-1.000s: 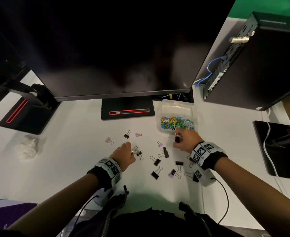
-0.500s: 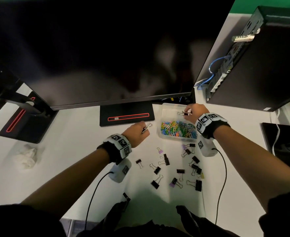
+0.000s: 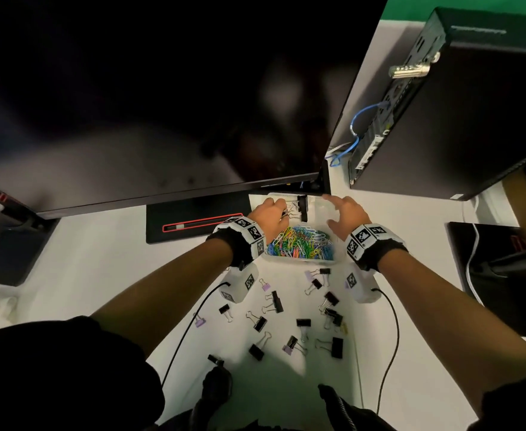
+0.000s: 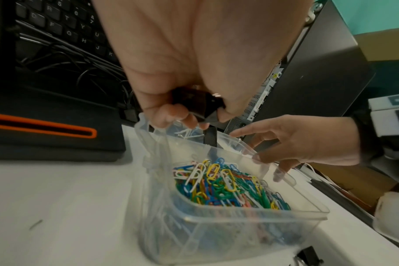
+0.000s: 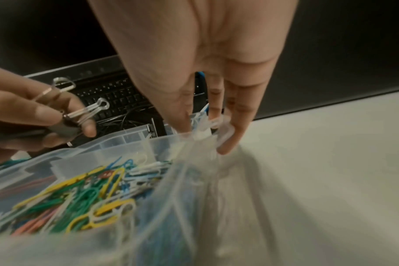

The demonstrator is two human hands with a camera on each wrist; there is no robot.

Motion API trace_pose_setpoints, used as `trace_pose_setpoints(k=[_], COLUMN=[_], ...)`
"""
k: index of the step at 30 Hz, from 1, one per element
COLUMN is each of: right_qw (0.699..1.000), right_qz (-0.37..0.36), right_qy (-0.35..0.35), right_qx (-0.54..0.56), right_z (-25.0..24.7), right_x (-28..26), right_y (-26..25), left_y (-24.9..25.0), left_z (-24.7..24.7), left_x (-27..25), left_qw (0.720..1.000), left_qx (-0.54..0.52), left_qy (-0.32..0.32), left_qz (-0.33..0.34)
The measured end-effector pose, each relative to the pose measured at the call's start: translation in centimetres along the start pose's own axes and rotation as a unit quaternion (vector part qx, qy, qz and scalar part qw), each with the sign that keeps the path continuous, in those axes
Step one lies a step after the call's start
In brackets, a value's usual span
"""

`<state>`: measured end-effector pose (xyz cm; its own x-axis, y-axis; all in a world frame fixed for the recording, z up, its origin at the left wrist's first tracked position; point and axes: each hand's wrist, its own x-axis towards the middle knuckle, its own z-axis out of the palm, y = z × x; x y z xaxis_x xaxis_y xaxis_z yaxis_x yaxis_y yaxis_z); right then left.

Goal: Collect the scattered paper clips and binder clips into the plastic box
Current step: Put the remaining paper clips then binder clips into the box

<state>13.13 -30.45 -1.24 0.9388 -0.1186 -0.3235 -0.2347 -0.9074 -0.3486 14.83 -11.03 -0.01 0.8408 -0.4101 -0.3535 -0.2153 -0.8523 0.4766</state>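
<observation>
The left hand (image 3: 271, 213) is above the far compartment of the box (image 4: 251, 215), its fingers pinching a black binder clip (image 4: 194, 106); the clip's wire handles project past the fingertips in the right wrist view. The right hand (image 3: 347, 214) holds nothing: its fingers are extended and loosely spread, with fingertips at the box's far right corner, touching or just beside the rim. The box is clear plastic and stands on the white desk (image 3: 100, 275) below the monitor (image 3: 146, 88), at 12 o'clock from the person. Its near compartment holds a heap of coloured paper clips (image 3: 302, 242). A second black binder clip (image 3: 302, 208) is in the far compartment; whether it rests on the floor or against the divider cannot be determined. More binder clips (image 3: 299, 315), black and lilac, lie scattered on the desk at 6 o'clock from the box, between the two forearms. A computer tower (image 3: 457, 104) stands at 2 o'clock from the box.
</observation>
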Motion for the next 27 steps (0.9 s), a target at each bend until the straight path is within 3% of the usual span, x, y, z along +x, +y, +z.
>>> trace_pose_setpoints(k=[6,15,19,22,27], right_qw=[0.999,0.999,0.999,0.993,0.988], right_qz=[-0.017,-0.036,-0.054,-0.097,-0.116], right_qy=[-0.001,-0.022,-0.007,0.017,0.002], right_qx=[0.043,0.034,-0.006,-0.058,-0.097], right_z=[1.0,2.1,1.9,2.0,2.4], right_x=[-1.9,-3.9,-4.3,-4.6,-4.3], right_y=[0.5,0.1,0.1,-0.4,-2.3], left_y=[0.2,0.8,0.5,-0.1,-0.7], left_z=[0.7,2.4,2.0,1.5,1.2], left_x=[0.0,-0.4,-0.9,-1.6,-2.5], left_qw=[0.999,0.996,0.99,0.983,0.979], left_qx=[0.031,0.067,0.13,0.175,0.195], left_qy=[0.019,-0.063,-0.053,-0.03,-0.015], left_qz=[0.014,0.008,0.001,0.034,0.06])
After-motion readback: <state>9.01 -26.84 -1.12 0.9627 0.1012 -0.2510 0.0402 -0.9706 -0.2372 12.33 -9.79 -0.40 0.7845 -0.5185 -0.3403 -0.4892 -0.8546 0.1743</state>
